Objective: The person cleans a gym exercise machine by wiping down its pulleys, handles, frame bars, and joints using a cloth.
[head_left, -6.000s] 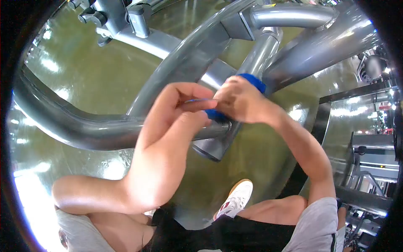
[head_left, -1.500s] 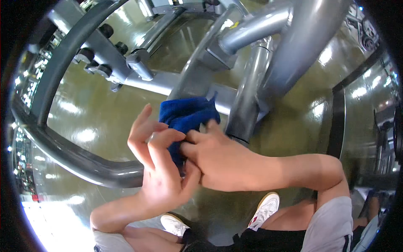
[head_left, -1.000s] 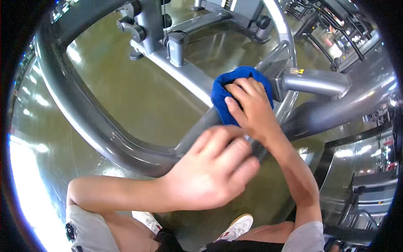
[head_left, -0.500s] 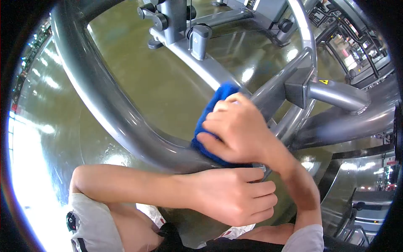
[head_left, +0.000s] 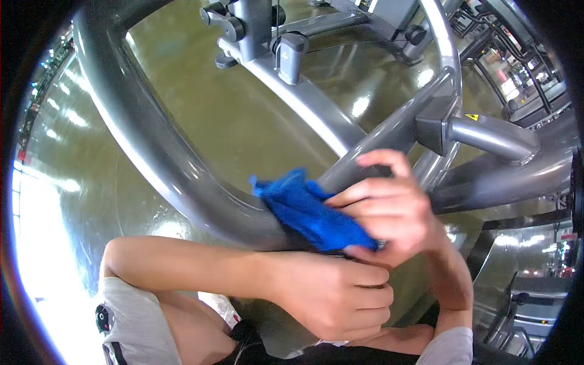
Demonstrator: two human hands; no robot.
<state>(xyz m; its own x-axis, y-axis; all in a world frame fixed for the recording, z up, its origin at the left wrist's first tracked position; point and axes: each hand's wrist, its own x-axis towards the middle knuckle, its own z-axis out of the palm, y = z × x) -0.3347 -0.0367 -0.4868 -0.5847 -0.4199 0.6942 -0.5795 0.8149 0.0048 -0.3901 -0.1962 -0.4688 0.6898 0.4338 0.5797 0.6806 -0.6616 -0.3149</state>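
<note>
One blue cloth (head_left: 316, 213) drapes the frame tube (head_left: 174, 172), right hand (head_left: 401, 216) loosely gripping, seemingly for control; left hand (head_left: 328, 295) near it, fingers curled, contents hidden.

A glossy olive-green floor (head_left: 201, 115) spreads across the scene, streaked with white reflections (head_left: 360, 106). Far, left of centre, a grey metal post (head_left: 253, 33) with round black knobs (head_left: 233, 29) rises from a long straight grey beam (head_left: 313, 109), which bears a stubby grey block (head_left: 292, 59). Black-and-grey gym equipment (head_left: 520, 52) stands far right, a grey metal machine (head_left: 538, 304) nearer right.
</note>
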